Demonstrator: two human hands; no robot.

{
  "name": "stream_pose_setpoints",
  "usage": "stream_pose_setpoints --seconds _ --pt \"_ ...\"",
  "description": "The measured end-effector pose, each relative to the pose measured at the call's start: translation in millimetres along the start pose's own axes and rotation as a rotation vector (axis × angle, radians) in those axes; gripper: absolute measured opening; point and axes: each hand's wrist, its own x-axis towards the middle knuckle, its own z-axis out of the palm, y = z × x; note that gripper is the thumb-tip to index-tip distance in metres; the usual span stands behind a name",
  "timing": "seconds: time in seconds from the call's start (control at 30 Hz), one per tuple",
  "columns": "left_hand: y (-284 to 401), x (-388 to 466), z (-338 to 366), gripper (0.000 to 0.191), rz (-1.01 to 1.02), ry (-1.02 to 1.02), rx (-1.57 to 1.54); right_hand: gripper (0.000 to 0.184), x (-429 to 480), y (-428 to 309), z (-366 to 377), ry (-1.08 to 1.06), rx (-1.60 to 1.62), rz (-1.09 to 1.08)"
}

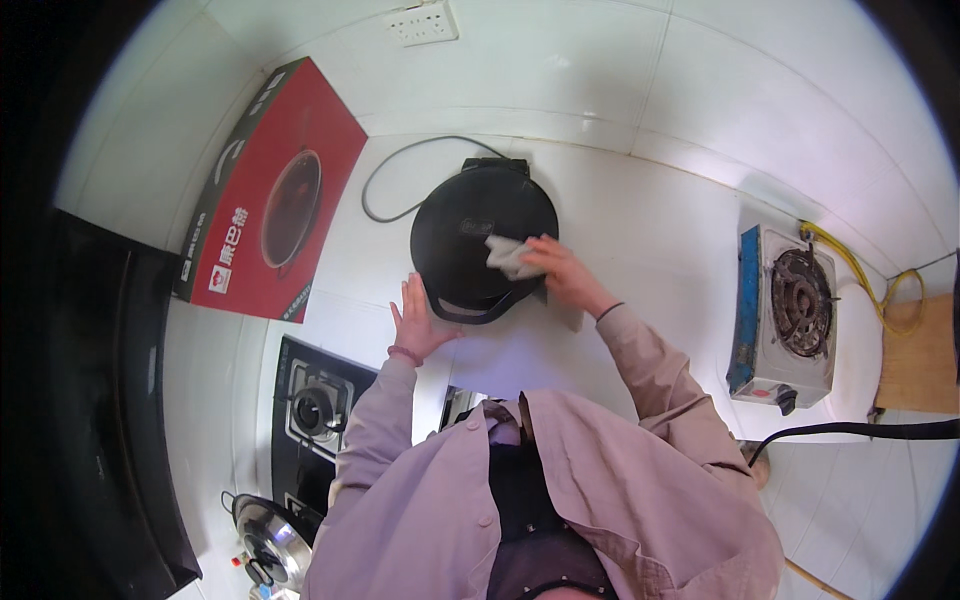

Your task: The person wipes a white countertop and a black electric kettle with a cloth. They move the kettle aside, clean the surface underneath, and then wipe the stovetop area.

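A round black electric griddle [457, 202], its lid down, sits on the white counter before me. Its hinge is at the back and its looped handle [474, 315] faces me. In my right hand [564, 271] is a crumpled whitish cloth or paper wipe [511, 257], which lies against the right front part of the lid. My left hand [420, 319] is spread beside the griddle's front left edge, thumb pointing toward the handle and nothing held. Whether its fingertips touch the griddle's side I cannot tell. The wipe covers a small patch of the lid.
A grey power cord [367, 191] loops behind the griddle. To the left stands a large red cookware box [247, 247], with a gas hob [315, 409] and a lidded steel pot [274, 540] nearer me. A portable gas stove [787, 322] with a yellow hose [847, 255] is at right.
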Motion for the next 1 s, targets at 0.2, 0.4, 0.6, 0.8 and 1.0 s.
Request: stream_pose_setpoints --seconds 0.2,0.4,0.6,0.8,1.0 --pt "-18 -16 9 0.147 -0.092 0.011 -0.052 0.065 25 -39 39 0.057 0.096 -0.031" --pt "-21 -20 16 0.146 -0.145 -0.025 -0.052 0.052 49 -113 82 -0.132 0.044 -0.188" --pt "-16 -18 5 0.144 -0.129 0.004 -0.06 0.041 37 -111 68 -0.25 -0.072 -0.337" --pt "22 -16 -22 0.138 0.119 0.035 0.03 0.046 -12 -59 1 -0.199 -0.101 -0.034" --pt "79 -1 -2 0.103 0.549 0.095 0.081 0.055 -11 -38 -29 0.217 0.279 0.663"
